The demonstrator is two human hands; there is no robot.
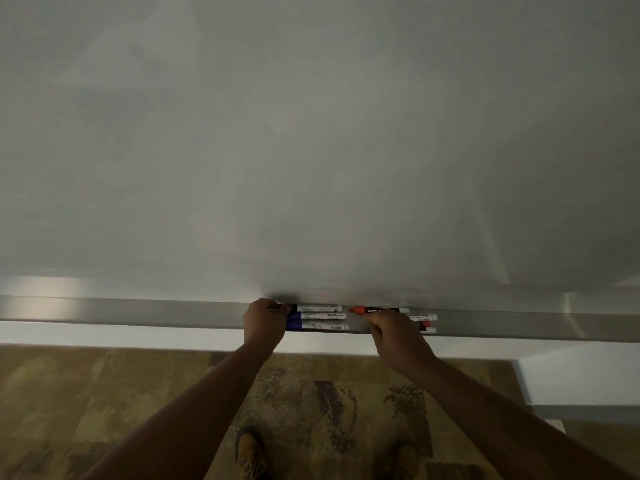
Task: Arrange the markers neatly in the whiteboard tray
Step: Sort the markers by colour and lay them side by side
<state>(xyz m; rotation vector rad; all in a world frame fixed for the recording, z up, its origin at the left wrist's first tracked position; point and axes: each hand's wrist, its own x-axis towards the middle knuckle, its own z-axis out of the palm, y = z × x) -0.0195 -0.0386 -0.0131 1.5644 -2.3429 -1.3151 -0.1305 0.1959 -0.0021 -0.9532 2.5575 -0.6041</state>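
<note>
A person stood facing a blank grey-white whiteboard (311,133), both bare forearms reaching to the long silver metal tray (138,311) along its lower edge. The left hand (264,323) was curled closed over the cap ends of three white-barrelled markers lying side by side in the tray: a black-capped marker (317,308) nearest the board, a blue-capped marker (318,316) in the middle and a second blue-capped marker (322,326) at the front lip. Just to their right, the right hand (398,336) was closed, apparently gripping the red-and-white markers (424,317) whose right ends poked out past its knuckles; the grip itself was hidden. A black-barrelled marker with an orange-red cap (377,310) lay against the board just beyond that hand. Below, tan lace-up shoes (250,452) stood on a patterned brown carpet (104,393).
</note>
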